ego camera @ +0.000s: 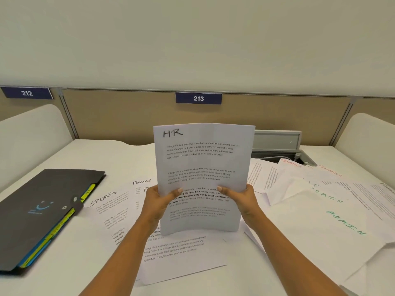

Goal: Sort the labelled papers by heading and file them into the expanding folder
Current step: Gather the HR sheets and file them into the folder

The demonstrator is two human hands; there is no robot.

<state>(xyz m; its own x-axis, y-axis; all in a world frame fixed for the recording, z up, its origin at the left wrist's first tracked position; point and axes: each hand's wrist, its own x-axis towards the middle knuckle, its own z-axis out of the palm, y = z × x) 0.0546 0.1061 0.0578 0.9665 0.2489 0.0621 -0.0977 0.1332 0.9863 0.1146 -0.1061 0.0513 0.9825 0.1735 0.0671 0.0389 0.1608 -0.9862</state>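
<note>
I hold a sheet headed HR point(203, 163) upright above the desk, its bottom edge near the papers below. My left hand point(159, 202) grips its left edge and my right hand point(241, 199) grips its right edge, thumbs on the front. The dark grey expanding folder point(40, 210) lies closed on the desk at the left, with yellow and blue tabs showing along its right side. A SPORTS sheet point(109, 212) and FINANCE sheets point(142, 182) lie between the folder and my hands. ADMIN sheets point(333, 218) in green lettering lie at the right.
More loose sheets, some headed FINANCE in orange point(310, 169), spread across the right of the white desk point(85, 154). A grey cable box point(277, 139) stands open behind them. A beige partition with number plates 212 and 213 point(198, 98) closes the back.
</note>
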